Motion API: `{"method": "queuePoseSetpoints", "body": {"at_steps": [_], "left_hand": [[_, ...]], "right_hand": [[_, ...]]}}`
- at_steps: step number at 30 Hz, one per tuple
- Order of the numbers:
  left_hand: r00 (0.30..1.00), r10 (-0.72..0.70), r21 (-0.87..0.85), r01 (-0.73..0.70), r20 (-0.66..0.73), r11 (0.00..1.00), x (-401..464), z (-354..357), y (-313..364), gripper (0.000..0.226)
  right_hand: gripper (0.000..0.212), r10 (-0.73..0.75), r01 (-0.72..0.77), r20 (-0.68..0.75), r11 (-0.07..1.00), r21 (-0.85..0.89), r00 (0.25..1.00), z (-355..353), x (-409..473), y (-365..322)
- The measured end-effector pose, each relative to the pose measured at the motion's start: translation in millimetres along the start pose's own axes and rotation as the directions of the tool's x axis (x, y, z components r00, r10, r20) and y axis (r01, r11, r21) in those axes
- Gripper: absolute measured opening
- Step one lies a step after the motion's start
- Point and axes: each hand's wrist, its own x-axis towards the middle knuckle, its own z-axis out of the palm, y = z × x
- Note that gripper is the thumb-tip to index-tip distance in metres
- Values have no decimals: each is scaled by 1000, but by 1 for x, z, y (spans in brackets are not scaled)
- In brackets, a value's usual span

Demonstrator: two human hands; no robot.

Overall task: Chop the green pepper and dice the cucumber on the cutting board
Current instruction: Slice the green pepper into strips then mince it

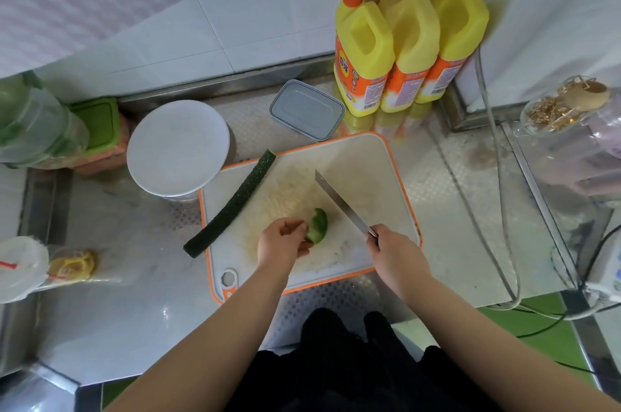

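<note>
A white cutting board (376,162) with an orange rim lies on the steel counter. A light green pepper piece (318,225) sits near the board's middle, and my left hand (280,240) grips its left end with curled fingers. My right hand (391,248) holds the handle of a long knife (339,201), its blade raised just right of the pepper and pointing away from me. A dark green cucumber (232,204) lies diagonally across the board's left edge, untouched.
A white plate (178,147) stands left of the board's far corner, a grey lidded box (307,109) behind it. Three yellow pump bottles (403,41) line the back wall. Plastic containers (43,129) and bags (23,267) sit at the left, cables (500,210) and a jar (557,109) at the right.
</note>
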Motion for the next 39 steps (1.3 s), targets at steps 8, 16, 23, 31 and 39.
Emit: {"method": "queuePoseSetpoints", "body": {"at_steps": [8, 16, 23, 31, 39], "left_hand": [[996, -68, -79, 72, 55, 994, 11, -3, -3, 46], [916, 364, 702, -370, 168, 608, 7, 8, 15, 41], [936, 189, 757, -350, 296, 552, 11, -3, 15, 34], [896, 371, 838, -387, 244, 384, 1, -11, 8, 40], [251, 579, 438, -875, 776, -207, 22, -30, -10, 31]], "right_hand": [[33, 28, -31, 44, 997, 71, 999, 0, 5, -4], [29, 56, -74, 120, 986, 148, 991, 5, 10, -13], [33, 123, -136, 72, 969, 205, 990, -9, 16, 1], [32, 97, -113, 108, 981, 158, 989, -5, 13, 5], [37, 84, -95, 94, 988, 120, 992, -8, 6, 0]]}}
